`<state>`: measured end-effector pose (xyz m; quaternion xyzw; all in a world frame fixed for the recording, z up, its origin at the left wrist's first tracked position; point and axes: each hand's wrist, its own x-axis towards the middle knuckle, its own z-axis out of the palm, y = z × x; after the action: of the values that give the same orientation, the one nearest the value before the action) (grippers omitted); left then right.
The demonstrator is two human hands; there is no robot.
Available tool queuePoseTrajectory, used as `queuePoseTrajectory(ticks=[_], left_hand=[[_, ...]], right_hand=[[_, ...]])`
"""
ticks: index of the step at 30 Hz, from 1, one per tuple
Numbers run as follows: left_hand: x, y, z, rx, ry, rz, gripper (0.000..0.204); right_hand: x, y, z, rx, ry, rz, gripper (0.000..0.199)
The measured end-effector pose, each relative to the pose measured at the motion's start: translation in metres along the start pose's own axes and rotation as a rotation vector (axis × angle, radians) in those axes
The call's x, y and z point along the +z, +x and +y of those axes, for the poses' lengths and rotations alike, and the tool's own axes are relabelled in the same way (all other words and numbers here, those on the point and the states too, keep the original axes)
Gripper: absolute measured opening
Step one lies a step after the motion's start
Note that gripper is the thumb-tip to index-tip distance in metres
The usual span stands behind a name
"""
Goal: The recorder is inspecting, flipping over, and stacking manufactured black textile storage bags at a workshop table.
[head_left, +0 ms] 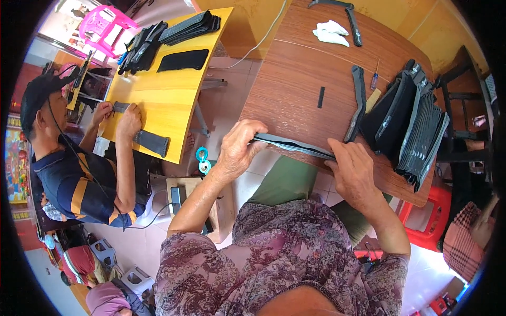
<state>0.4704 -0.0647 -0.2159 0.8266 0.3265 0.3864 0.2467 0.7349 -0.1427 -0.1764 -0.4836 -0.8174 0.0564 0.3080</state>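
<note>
- mauve-purple blouse (274,258) of soft fabric, covered in a dark, dense, swirling floral print
- loose short sleeves (182,263) in the same print
- wide rounded neckline (301,287) with narrow dark edging
- plain olive-green cloth trousers (284,181)

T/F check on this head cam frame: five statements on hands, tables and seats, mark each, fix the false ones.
1. The left hand and right hand hold one grey-and-black strip between them. True.
2. The screwdriver lies on the brown table. True.
3. The left hand hangs clear of the grey-and-black strip. False: it grips the left end.
4. The co-worker at the yellow table has empty hands resting apart from everything. False: they are on dark strip material.
5. The plastic chair at upper left is green. False: it is pink.
</note>
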Motion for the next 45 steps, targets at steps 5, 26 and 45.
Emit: queuePoseTrajectory(ticks=[5,26,45], left_hand=[[0.004,0.003,0.005,-0.120,0.010,0.027,0.025],[-0.007,0.173,-0.084,-0.477,-0.245,-0.482,0.043],[0.018,0.209,-0.093,-0.387,-0.330,-0.561,0.031]], right_hand=[[0.008,0.000,0.009,-0.013,-0.040,0.032,0.037],[0.037,0.022,0.013,0.952,1.147,0.010,0.021],[0.039,0.026,0.019,1.073,1.230,-0.054,0.026]])
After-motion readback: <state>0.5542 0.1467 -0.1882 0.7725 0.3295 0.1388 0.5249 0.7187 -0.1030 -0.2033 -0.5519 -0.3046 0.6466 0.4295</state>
